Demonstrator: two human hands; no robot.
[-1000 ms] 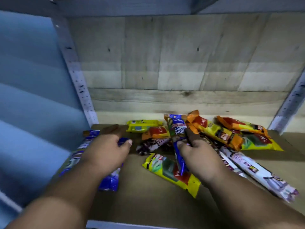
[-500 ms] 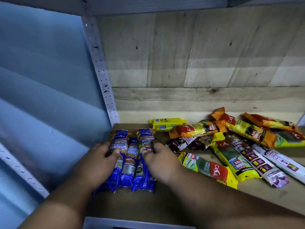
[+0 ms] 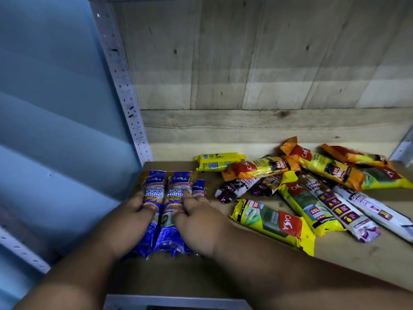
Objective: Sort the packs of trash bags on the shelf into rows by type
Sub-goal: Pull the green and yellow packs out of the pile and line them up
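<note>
I see three singlet-handle packs [image 3: 154, 198] lying side by side at the shelf's [image 3: 357, 253] left end, just right of the upright [image 3: 125, 86]. My left hand [image 3: 131, 220] rests on the leftmost, my right hand [image 3: 196, 222] on the two beside it. Right of them the other packs [image 3: 312, 198] lie in a loose, overlapping heap, one small pack [image 3: 219, 161] behind, near the back wall [image 3: 245, 74].

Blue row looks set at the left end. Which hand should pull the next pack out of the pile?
Probably the right hand. It lies on the blue packs nearest the mixed pile, which is all on its side; the yellow 25L pack lies just beside it. The left hand would have to cross over.
</note>
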